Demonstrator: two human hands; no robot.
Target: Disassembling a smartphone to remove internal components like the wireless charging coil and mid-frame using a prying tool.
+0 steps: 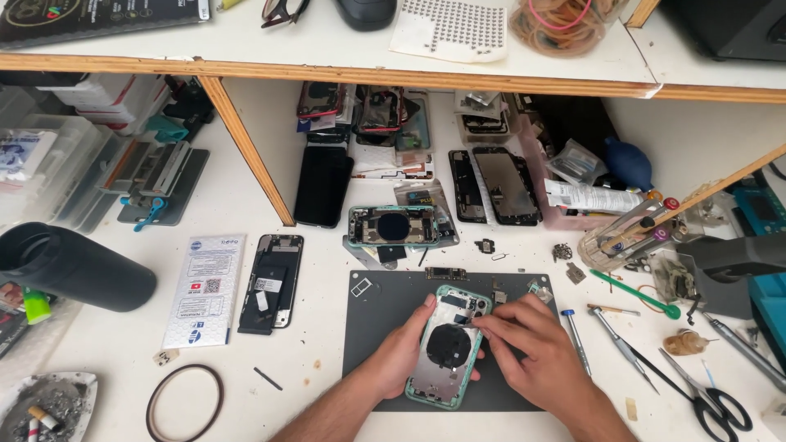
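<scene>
My right hand (536, 348) lies over the right edge of the opened green phone housing (449, 346), fingers drawn together in a pinch at the top right corner near the camera cutout; whether something tiny sits between the fingertips I cannot tell. My left hand (404, 352) cups the housing's left side, thumb along its edge, steadying it. The housing lies face-down and slightly tilted on the dark grey work mat (385, 327), its black round coil showing in the middle.

On the far edge of the mat I see a narrow logic board (446, 273) and a few small loose parts. Just beyond the mat lies a second green housing (393, 226), also open. Left of the mat rests a stripped black phone frame (272, 283), and beside it a white printed card (205, 290). Nearer on the left lies a brown rubber ring (185, 403), with an ashtray (45, 407) at the near left corner and a black cylinder (74, 266) on its side farther back.

To the right of the mat lie a blue-tipped screwdriver (575, 340), tweezers (620, 344) and black-handled scissors (708, 399). A green spudger (634, 295) sits farther off, near a tray of tools (626, 233).
</scene>
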